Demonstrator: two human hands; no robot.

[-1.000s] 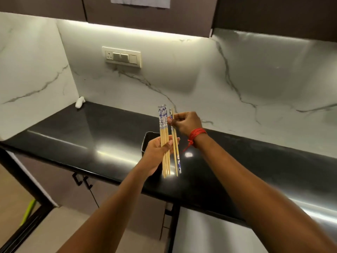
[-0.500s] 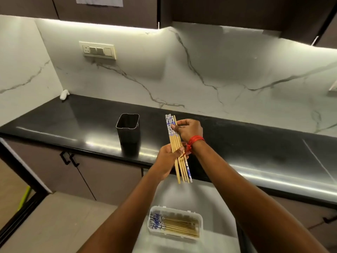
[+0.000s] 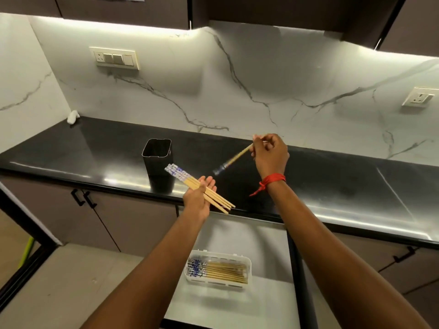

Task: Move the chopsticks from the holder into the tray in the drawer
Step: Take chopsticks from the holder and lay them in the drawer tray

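My left hand grips a bundle of bamboo chopsticks with blue-patterned tops, held slanted over the counter's front edge. My right hand pinches one single chopstick, blurred, its blue end pointing down-left; a red thread is tied round that wrist. The black square holder stands on the counter just left of my left hand, and no chopsticks show above its rim. Below, the white tray lies in the open drawer with several chopsticks lying flat inside it.
A glossy black counter runs along the marble backsplash. A small white object sits in the far left corner. Cabinet doors with black handles are below left, another handle at right. Switch plates hang on the wall.
My right hand has drawn one chopstick out of the bundle and moved it up and to the right. The left hand has tilted the remaining bundle. The view has shifted down and right.
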